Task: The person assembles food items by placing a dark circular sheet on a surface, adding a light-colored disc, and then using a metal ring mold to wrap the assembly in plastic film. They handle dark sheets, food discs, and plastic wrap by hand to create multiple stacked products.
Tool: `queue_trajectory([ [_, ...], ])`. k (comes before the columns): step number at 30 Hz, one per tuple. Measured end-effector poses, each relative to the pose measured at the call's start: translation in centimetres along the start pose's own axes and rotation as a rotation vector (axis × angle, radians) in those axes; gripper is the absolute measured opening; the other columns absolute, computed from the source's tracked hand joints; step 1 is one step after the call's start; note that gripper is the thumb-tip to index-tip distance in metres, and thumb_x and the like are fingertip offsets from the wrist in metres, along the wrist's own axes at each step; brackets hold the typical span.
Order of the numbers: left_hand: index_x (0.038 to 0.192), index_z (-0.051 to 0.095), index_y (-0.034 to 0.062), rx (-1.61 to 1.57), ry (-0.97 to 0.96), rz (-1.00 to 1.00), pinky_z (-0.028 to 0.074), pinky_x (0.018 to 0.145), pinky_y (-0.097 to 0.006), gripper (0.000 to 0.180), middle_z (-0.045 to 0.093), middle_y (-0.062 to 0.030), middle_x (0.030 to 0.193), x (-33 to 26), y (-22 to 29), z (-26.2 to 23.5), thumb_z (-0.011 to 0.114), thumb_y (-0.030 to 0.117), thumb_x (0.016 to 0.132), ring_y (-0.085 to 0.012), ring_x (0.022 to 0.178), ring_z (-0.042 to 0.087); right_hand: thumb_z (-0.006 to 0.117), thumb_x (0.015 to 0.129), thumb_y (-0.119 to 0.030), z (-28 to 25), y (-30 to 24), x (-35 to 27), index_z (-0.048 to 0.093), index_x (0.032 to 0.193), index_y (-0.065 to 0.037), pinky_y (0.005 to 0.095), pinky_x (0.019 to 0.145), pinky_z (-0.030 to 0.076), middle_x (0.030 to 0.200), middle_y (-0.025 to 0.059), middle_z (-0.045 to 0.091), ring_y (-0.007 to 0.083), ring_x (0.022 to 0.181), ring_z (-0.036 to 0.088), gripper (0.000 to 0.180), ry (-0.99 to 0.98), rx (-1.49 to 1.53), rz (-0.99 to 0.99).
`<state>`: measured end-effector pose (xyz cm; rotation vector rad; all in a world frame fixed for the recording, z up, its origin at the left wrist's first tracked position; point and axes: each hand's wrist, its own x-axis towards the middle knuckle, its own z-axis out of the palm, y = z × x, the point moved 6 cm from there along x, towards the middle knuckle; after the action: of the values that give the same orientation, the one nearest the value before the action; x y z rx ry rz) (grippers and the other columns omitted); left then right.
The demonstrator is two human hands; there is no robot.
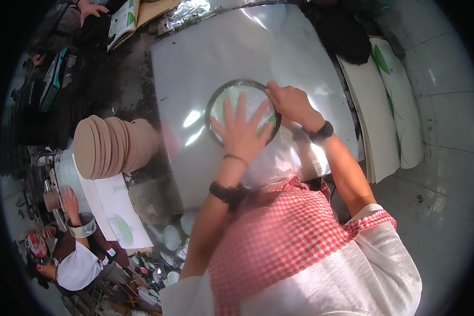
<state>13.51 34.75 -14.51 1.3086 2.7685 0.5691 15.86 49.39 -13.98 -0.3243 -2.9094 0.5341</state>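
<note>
My left hand [240, 129] lies with fingers spread over a round white-and-green printed piece inside a black ring [214, 98]. The ring rests on a large, shiny, pale sheet [195, 63] covering the table. At the ring's upper right edge, my right hand [292, 102] is closed, its fingers curled against the rim. What lies under my left palm is hidden. To the left of the sheet stands a leaning stack of round brown cardboard discs [97, 147].
Printed paper sheets [371, 116] lie along the right side, by a tiled wall [453, 126]. A dark bundle [342, 34] sits at the upper right. Another person's hand [91, 10] shows at the upper left; a co-worker [79, 266] sits at the lower left near white sheets [113, 210].
</note>
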Motion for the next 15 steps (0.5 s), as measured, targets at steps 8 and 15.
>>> queue_trajectory([
  [8,0.141,0.052,0.0105,-0.136,-0.319,0.033,0.013,0.112,-0.069,0.067,0.029,-0.014,0.16,-1.7,2.5,-3.2,0.063,0.048,0.087,-0.0397,0.151,0.008,0.061,0.083,-0.012,-3.8,-5.8,-3.5,0.056,0.09,-0.004,0.0382,0.045,0.048,0.065,0.0156,0.064,0.0274,0.057,0.066,0.011,0.04,-0.283,-0.135],
  [15,0.145,0.044,-0.0027,-0.152,0.008,-0.546,0.024,0.118,-0.052,0.071,0.027,-0.0285,0.157,-5.1,-12.8,0.8,0.073,0.03,0.089,-0.038,0.148,0.025,0.048,0.099,-0.022,-3.5,14.6,-13.3,0.059,0.092,0.003,0.0571,0.065,0.048,0.073,0.0302,0.063,0.0497,0.072,0.062,0.028,0.218,-0.004,0.548],
])
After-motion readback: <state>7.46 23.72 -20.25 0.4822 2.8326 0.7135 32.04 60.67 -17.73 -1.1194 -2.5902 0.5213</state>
